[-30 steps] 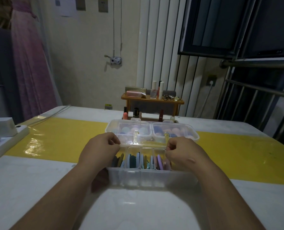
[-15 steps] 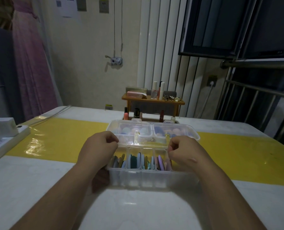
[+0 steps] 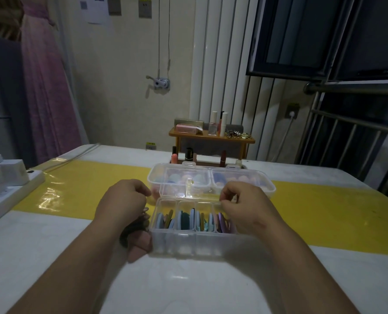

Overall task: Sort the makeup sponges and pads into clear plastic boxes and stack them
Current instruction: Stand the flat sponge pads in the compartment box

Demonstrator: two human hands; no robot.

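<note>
On a white desk (image 3: 188,286) crossed by a yellow strip (image 3: 86,182), a power strip (image 3: 11,191) lies at far left. The left hand (image 3: 122,200) hovers beside the near clear box (image 3: 188,243), fingers curled; whether they grasp anything cannot be told. Coloured pads (image 3: 186,219) stand on edge in its compartments. The right hand (image 3: 245,205) pinches the raised lid (image 3: 184,191) at the box's far rim. Just behind, a second closed box (image 3: 265,189) holds sponges (image 3: 177,177).

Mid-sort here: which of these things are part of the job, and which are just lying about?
Job: near clear box, pads in it, pinkish sponge beside it, far clear box of sponges.
Lying about: wooden shelf, bottles on it, lipsticks, power strip, pink dress.
</note>
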